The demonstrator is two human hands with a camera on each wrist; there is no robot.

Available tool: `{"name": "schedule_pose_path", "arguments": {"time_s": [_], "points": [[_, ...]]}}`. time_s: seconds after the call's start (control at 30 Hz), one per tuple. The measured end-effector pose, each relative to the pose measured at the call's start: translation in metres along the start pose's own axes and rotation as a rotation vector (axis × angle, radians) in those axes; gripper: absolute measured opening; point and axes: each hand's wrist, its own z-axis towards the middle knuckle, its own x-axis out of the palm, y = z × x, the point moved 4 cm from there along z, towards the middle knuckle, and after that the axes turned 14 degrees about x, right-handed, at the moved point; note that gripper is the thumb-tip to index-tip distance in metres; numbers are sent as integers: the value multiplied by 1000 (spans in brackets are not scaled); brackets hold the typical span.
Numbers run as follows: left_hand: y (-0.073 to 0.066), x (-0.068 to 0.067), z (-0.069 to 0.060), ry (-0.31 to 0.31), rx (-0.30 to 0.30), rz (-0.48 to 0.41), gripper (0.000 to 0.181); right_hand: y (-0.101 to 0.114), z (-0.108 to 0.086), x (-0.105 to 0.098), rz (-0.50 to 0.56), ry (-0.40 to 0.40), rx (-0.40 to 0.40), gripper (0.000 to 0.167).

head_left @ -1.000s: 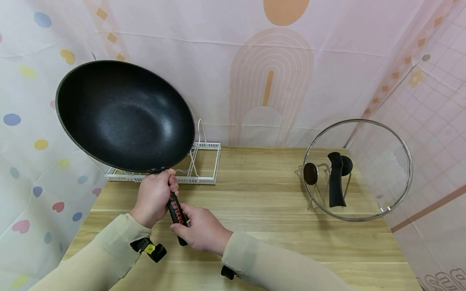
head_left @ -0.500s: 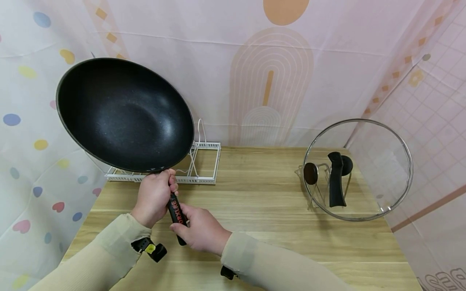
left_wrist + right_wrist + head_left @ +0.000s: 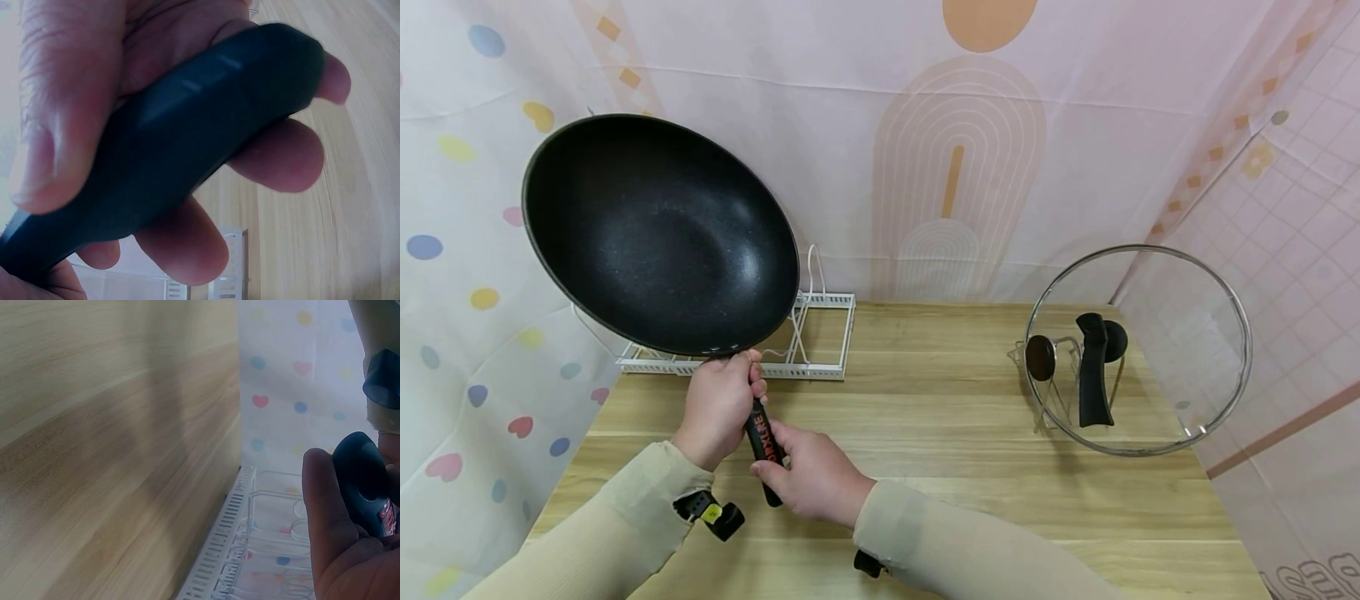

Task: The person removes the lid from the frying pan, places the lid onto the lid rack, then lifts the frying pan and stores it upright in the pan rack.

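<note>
A large black wok (image 3: 662, 242) is held up at the left in the head view, its dark inside facing me and its far rim raised. My left hand (image 3: 718, 408) grips the handle close to the pan. Lower down, my right hand (image 3: 816, 475) holds the same handle (image 3: 762, 433) near its end, between thumb and fingers. Seen from the left wrist, the thick handle (image 3: 187, 131) lies among the fingers. In the right wrist view, the rounded handle end (image 3: 359, 469) shows beside a finger of the right hand (image 3: 350, 562).
Behind and below the wok stands a white wire rack (image 3: 831, 371), partly hidden. A round glass lid (image 3: 1243, 350) with a black handle leans on a small wire stand (image 3: 1045, 400) at the right of the wooden table (image 3: 925, 400). Patterned curtains (image 3: 820, 150) hang behind and beside it.
The wok's far rim has risen slightly and its left edge has shifted a little to the right. Both hands keep nearly the same places on the handle.
</note>
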Motion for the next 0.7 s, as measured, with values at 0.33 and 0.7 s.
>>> {"name": "schedule_pose_path", "arguments": {"time_s": [0.33,0.7], "points": [[0,-1,0,-11,7,21,22,-1,2,3,-7,6,17,61],[1,-2,-1,-27,22,37,23,-1,3,6,-22,18,24,61]]}}
